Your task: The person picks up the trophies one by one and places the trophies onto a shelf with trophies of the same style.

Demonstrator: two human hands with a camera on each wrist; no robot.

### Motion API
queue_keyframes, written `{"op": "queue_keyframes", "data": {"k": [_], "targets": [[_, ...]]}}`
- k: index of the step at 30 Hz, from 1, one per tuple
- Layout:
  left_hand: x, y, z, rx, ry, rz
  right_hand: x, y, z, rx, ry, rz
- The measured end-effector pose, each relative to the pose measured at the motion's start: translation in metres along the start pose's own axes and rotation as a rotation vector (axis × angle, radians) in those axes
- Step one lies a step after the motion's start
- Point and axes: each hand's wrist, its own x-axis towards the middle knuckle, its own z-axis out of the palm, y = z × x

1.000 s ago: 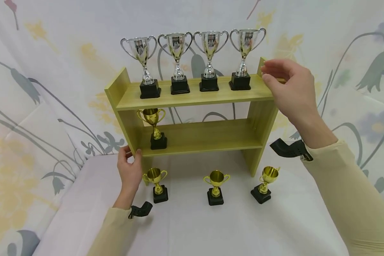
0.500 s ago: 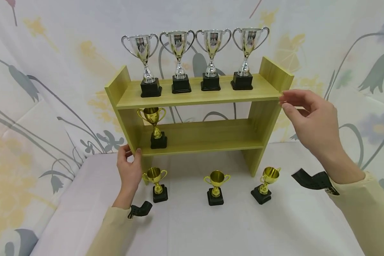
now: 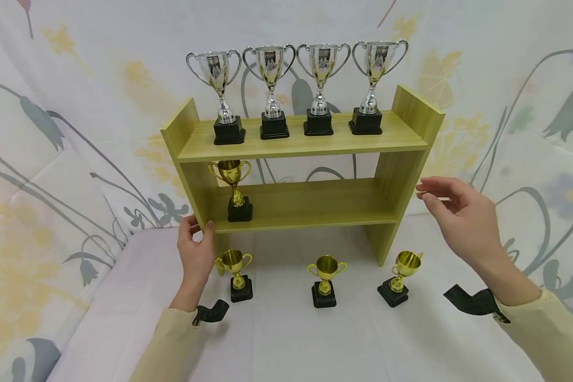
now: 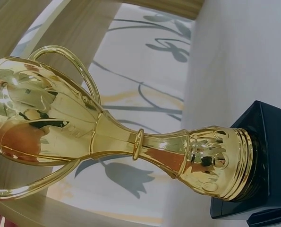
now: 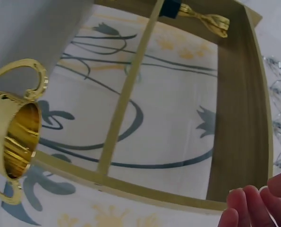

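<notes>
Four plain-based silver trophies (image 3: 272,109) atop a shelf (image 3: 310,204), left hand (image 3: 196,254) clamped on its side, right hand (image 3: 465,225) loose nearby

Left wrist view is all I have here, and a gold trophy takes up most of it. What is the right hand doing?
Observer: In the head view, the right hand is raised beside the right side of the wooden shelf, holding nothing.
Operator: Good. What stands up top?
Observer: Four silver trophies stand upright in a row on the top board.
Operator: And how many gold ones are down on the white table?
Observer: The head view shows three gold trophies down there, spread out from left to right.
</notes>
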Motion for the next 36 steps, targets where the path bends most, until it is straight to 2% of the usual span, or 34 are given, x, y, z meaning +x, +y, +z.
{"op": "queue_keyframes", "data": {"k": [5, 13, 15, 21, 23, 31, 36], "targets": [[0.0, 0.001, -0.002, 0.01, 0.014, 0.001, -0.012, 0.02, 0.004, 0.0, -0.059, 0.011], [0.0, -0.003, -0.002, 0.019, 0.003, -0.012, -0.034, 0.05, 0.004, -0.004, -0.141, 0.033], [0.0, -0.007, -0.001, 0.011, 0.005, -0.01, -0.038, 0.056, 0.003, 0.003, -0.16, 0.038], [0.01, -0.036, 0.002, 0.018, 0.002, 0.005, -0.048, 0.073, 0.001, 0.029, -0.199, 0.05], [0.012, -0.04, 0.002, 0.015, -0.002, 0.008, -0.051, 0.078, 0.001, 0.044, -0.21, 0.055], [0.013, -0.04, 0.0, 0.003, -0.014, 0.019, -0.06, 0.092, 0.001, 0.093, -0.249, 0.055], [0.013, -0.037, 0.0, 0.003, -0.02, 0.017, -0.068, 0.099, 0.001, 0.117, -0.299, 0.1]]}}
